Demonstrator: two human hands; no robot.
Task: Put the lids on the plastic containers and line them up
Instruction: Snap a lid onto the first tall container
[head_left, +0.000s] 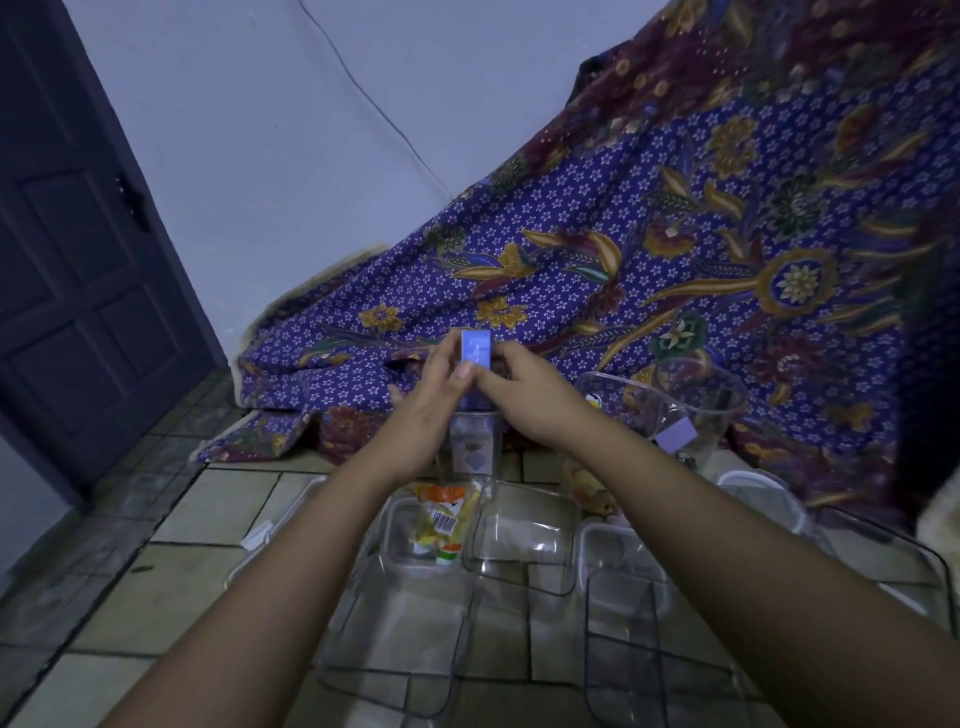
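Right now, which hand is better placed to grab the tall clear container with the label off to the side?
The right hand. The tall labelled container stands on its side of the floor, just beyond that wrist, while the left hand would have to cross over. Both currently hold the small blue lid.

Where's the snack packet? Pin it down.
In the head view the snack packet lies low and centre on the tiled floor, apparently inside a clear container, beneath the left hand and right hand.

Clear containers (521, 540) crowding tiled floor (218, 512)
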